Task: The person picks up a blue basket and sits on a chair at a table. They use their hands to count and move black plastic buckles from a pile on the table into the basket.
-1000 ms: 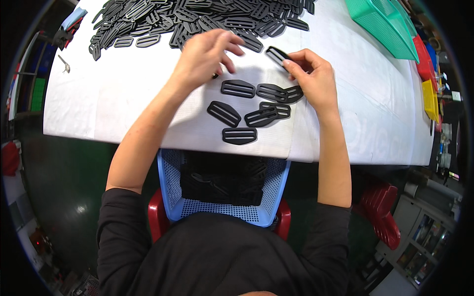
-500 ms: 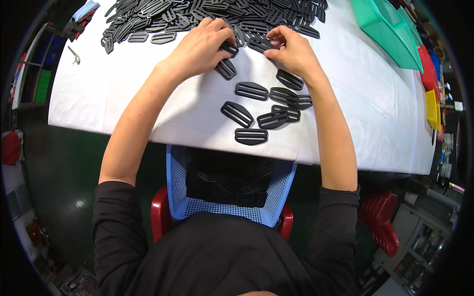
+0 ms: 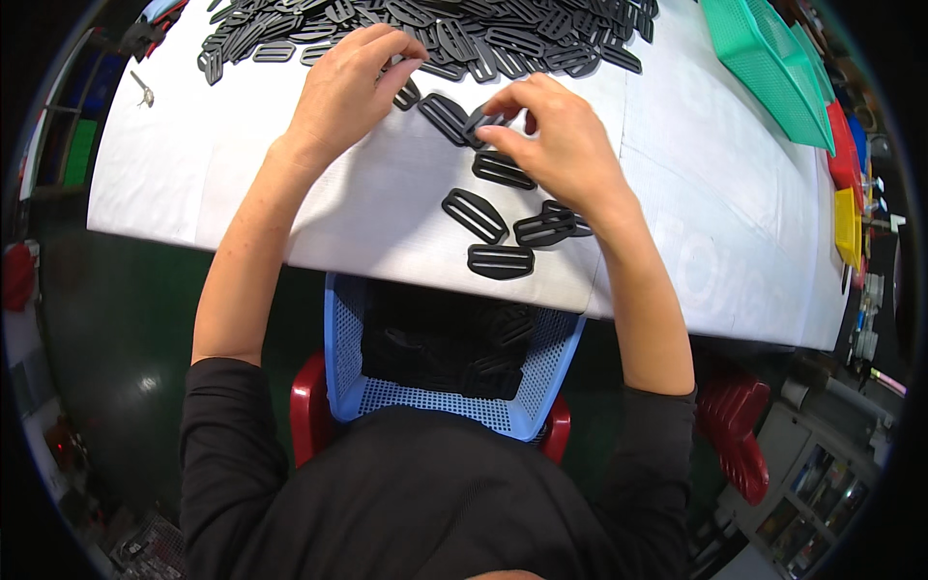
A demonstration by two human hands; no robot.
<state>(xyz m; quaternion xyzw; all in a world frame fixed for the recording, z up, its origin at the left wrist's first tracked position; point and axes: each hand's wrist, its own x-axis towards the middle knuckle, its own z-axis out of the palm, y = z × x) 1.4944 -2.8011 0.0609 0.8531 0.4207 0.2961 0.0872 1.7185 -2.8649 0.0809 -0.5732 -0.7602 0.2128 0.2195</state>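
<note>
A large pile of black plastic strap buckles (image 3: 522, 41), each slotted, covers the far part of the white table. My left hand (image 3: 343, 97) hovers at the pile's near edge, fingers curled with a gap to the thumb and no buckle visible between them. One buckle (image 3: 407, 95) lies partly hidden beneath it. My right hand (image 3: 556, 140) pinches a tilted buckle (image 3: 474, 126) between thumb and fingers. Beside that lies another buckle (image 3: 445, 119). Nearer me are several loose buckles, among them one at the front (image 3: 500, 261) and two overlapping, partly covered by my right wrist.
A blue basket (image 3: 348, 401) with black pieces inside stands against the table's near edge, between red chair arms (image 3: 309, 406). Green baskets (image 3: 768, 72) and a yellow bin (image 3: 848, 227) sit at the right. A small metal tool (image 3: 143, 89) lies far left.
My left hand has drawn left, leaving buckles on the table. My right hand has come left and nearer me, now pinching a buckle. Some loose buckles are now hidden beneath my right hand and wrist.
</note>
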